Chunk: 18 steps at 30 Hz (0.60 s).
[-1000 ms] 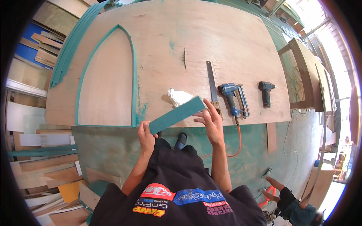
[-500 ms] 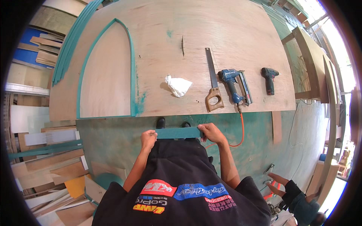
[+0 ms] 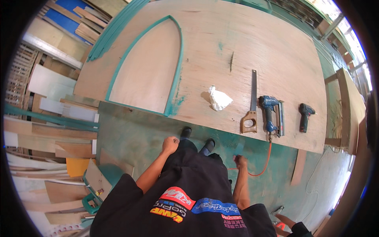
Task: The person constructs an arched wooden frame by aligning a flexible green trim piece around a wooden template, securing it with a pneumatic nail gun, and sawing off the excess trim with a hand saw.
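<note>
My left hand (image 3: 170, 145) is curled closed at the bench's near edge, with nothing showing in it. Lower and to the right, my right hand (image 3: 240, 162) is closed around one end of a short teal strip (image 3: 239, 148), which points away from me and blends into the green floor. On the plywood-topped bench (image 3: 209, 43) lies a pointed-arch panel (image 3: 146, 67) edged with teal strips. Right of it are a crumpled white bag (image 3: 219, 98), a handsaw (image 3: 253, 94) with a wooden handle, a blue air stapler (image 3: 270, 110) and a cordless drill (image 3: 304, 117).
Long teal strips (image 3: 114, 31) are stacked at the bench's far left. Offcut boards (image 3: 75, 130) crowd the left side. An orange air hose (image 3: 267, 160) loops from the stapler onto the floor. Another person's leg (image 3: 286, 220) shows at the lower right.
My left hand has let go of the teal strip, which both hands held level before. My right hand has moved lower and turned the strip away from me. The view has swung left.
</note>
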Motion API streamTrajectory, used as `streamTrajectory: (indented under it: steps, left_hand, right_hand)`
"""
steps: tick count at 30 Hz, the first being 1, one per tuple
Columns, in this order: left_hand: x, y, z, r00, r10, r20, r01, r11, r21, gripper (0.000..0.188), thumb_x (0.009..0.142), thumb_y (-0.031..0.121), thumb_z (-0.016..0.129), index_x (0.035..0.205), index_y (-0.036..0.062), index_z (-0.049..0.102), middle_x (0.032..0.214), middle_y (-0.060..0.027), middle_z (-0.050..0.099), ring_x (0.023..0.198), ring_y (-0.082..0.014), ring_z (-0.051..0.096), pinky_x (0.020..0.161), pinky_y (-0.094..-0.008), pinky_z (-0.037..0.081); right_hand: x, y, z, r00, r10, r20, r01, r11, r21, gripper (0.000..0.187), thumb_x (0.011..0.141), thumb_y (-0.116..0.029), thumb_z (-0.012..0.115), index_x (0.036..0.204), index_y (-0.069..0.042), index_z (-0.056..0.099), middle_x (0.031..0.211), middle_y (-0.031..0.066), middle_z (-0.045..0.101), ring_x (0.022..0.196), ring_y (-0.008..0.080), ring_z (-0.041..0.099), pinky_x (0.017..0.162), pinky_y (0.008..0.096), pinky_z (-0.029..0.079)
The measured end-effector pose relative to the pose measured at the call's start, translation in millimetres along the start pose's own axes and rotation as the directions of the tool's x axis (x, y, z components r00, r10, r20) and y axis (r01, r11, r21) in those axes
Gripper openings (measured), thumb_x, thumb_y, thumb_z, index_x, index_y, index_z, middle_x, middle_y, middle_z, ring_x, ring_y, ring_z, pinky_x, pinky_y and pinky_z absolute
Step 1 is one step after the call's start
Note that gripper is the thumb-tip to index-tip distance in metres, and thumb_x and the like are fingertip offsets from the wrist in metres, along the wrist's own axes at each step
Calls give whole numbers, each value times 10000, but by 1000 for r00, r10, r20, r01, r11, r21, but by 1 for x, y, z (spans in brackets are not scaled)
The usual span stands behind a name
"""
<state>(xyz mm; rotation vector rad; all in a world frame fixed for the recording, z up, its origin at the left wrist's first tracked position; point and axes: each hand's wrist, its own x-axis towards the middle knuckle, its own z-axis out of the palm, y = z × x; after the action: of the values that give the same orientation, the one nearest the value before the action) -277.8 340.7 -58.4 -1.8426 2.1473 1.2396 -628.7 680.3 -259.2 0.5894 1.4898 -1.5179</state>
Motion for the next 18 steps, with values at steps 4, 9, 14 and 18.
streamTrajectory:
  steps: [4, 9, 14, 18]
  left_hand:
    - [-26, -63, -13, 997, -67, -23, 68, 997, 45, 227, 896, 240, 664, 995, 78, 788, 986, -174, 768, 963, -358, 729, 876, -438, 558]
    - [-38, -95, 0, 989, -151, 4, 150, 986, 70, 249, 905, 244, 660, 1023, 62, 783, 1028, -179, 765, 1014, -354, 721, 906, -436, 554]
    - [-67, -129, -20, 971, -235, -36, 234, 972, -19, 262, 915, 277, 678, 1041, 69, 776, 1019, -177, 764, 1005, -367, 717, 895, -447, 552]
    - [-53, -115, -22, 985, -164, -59, 158, 983, -89, 267, 921, 299, 682, 1020, 68, 771, 988, -179, 760, 982, -371, 717, 875, -454, 553]
  right_hand:
    - [34, -35, 42, 993, -111, 27, 102, 968, 230, 340, 1091, -266, 473, 1215, 40, 554, 1025, 141, 641, 832, 287, 659, 762, 394, 577]
    - [63, -98, 48, 834, 207, 512, -301, 948, 107, 460, 1091, -394, 470, 1287, 12, 559, 944, 60, 669, 848, 195, 659, 782, 327, 548]
    - [-11, 6, 149, 970, 100, 224, 80, 734, -675, 399, 1020, -394, 581, 1011, -10, 686, 738, 61, 660, 554, 177, 594, 483, 322, 467]
    - [-86, 39, 197, 888, 190, 420, 260, 544, -798, 339, 930, -354, 748, 897, -20, 706, 768, 53, 670, 645, 141, 612, 586, 304, 504]
